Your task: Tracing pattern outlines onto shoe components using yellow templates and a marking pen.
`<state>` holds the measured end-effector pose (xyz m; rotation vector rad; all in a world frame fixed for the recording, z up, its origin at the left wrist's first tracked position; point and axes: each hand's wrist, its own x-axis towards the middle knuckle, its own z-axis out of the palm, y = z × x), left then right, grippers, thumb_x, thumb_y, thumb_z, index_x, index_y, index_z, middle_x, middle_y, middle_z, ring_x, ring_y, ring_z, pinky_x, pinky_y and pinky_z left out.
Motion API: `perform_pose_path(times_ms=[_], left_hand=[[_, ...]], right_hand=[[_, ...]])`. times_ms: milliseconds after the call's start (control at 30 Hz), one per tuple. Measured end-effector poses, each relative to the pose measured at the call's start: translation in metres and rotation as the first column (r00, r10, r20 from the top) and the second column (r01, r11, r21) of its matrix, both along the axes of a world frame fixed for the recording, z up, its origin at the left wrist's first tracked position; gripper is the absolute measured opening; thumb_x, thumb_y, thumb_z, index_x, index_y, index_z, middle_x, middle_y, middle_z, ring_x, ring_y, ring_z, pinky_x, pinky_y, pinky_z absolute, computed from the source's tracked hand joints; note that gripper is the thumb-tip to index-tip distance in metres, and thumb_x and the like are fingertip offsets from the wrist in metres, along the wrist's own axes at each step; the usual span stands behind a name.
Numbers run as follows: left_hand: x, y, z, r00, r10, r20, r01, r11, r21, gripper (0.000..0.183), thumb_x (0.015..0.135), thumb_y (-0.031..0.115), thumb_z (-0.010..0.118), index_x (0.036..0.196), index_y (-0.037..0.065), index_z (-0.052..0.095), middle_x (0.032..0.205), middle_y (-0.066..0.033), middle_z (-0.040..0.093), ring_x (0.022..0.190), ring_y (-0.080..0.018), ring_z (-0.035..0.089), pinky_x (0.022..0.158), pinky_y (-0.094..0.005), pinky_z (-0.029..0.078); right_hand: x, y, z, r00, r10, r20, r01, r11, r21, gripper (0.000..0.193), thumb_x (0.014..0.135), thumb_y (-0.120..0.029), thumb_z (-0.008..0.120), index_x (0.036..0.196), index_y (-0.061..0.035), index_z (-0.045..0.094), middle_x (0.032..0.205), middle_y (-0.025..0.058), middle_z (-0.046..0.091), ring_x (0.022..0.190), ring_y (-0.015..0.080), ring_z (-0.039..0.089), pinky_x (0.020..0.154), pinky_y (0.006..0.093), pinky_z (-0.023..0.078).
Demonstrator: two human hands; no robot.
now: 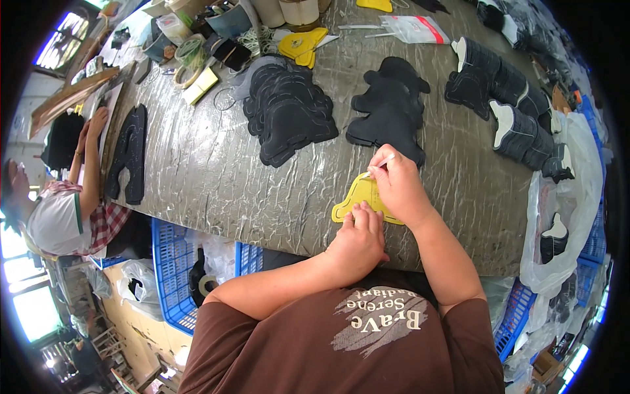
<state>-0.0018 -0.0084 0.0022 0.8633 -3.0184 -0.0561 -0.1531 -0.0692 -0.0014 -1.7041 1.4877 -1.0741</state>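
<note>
On the table in front of me lies a yellow template with a curved outline and slots along its edge. My left hand rests flat on its near part with the fingers stretched out. Pinched in my right hand is a slim white marking pen, its tip close to the template's far edge. Whatever lies beneath the template is mostly hidden. Just beyond my hands sits a stack of black cut pieces. Left of it, a second stack of black pieces shows pale marked outlines.
Bundled black pieces with white edges lie at the right beside a plastic bag. Tubs, tape and yellow templates stand at the back left. A co-worker works at the left edge. Blue crates stand below the table.
</note>
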Motion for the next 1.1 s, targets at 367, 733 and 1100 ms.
perform_pose_path(times_ms=[367,733,1100], left_hand=[[0.0,-0.001,0.001,0.999,-0.013,0.031,0.013,1.0,0.007,0.082,0.081,0.057,0.06,0.124,-0.012,0.054,0.118,-0.0381,0.055,0.109,-0.0463,0.058,0.091,-0.0441,0.051],[0.0,0.0,-0.001,1.0,-0.009,0.008,0.009,1.0,-0.008,0.082,0.079,0.057,0.061,0.123,-0.012,0.055,0.118,-0.0373,0.055,0.11,-0.0451,0.057,0.09,-0.0429,0.052],[-0.001,0.0,0.003,1.0,0.006,0.007,-0.007,0.999,0.034,0.081,0.078,0.056,0.063,0.123,-0.011,0.055,0.119,-0.0371,0.054,0.111,-0.0447,0.056,0.091,-0.0431,0.052]], right_hand=[[-0.007,0.003,-0.004,0.997,-0.062,0.053,0.064,0.997,-0.037,0.014,0.085,0.007,0.058,0.086,0.0004,0.046,0.077,0.0149,0.057,0.069,0.0326,0.057,0.065,0.0377,0.048],[-0.011,0.009,-0.005,0.998,-0.052,0.038,0.053,0.997,-0.049,0.012,0.085,0.006,0.058,0.088,-0.0001,0.047,0.079,0.0148,0.058,0.072,0.0332,0.059,0.066,0.0383,0.048],[-0.018,0.016,-0.009,0.993,-0.096,0.068,0.1,0.993,-0.062,0.012,0.086,0.007,0.057,0.088,0.0005,0.047,0.079,0.0147,0.058,0.072,0.0317,0.06,0.066,0.0378,0.049]])
